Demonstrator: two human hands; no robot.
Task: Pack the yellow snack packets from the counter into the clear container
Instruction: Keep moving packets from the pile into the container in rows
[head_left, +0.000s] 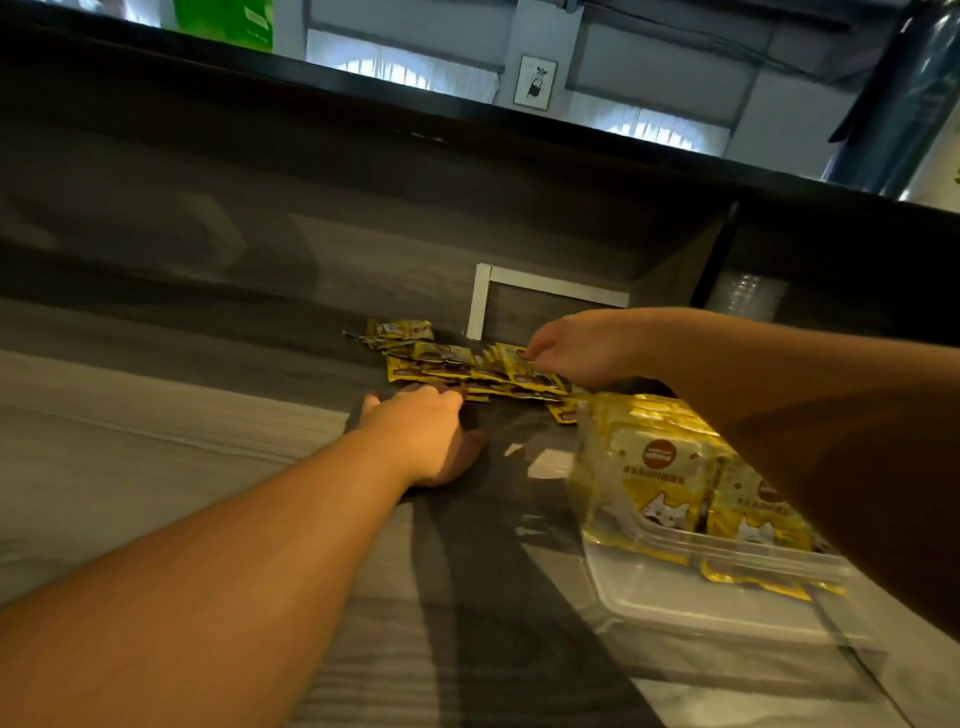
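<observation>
Several yellow snack packets (447, 364) lie spread in a loose pile on the grey counter, against the back wall. My right hand (576, 348) hovers over the right side of the pile with fingers curled downward, fingertips at a packet; whether it holds one is unclear. My left hand (431, 436) reaches to the near edge of the pile, fingers extended and touching the nearest packets. The clear container (727, 566) stands at the right, holding several upright yellow packets (665, 467). My right forearm hides its far right part.
A white frame (483, 301) leans on the back wall behind the pile. A dark raised ledge (467, 119) runs across above the counter. Stacked clear cups (748, 296) sit in a dark recess at the right. Bare counter (156, 467) stretches to the left.
</observation>
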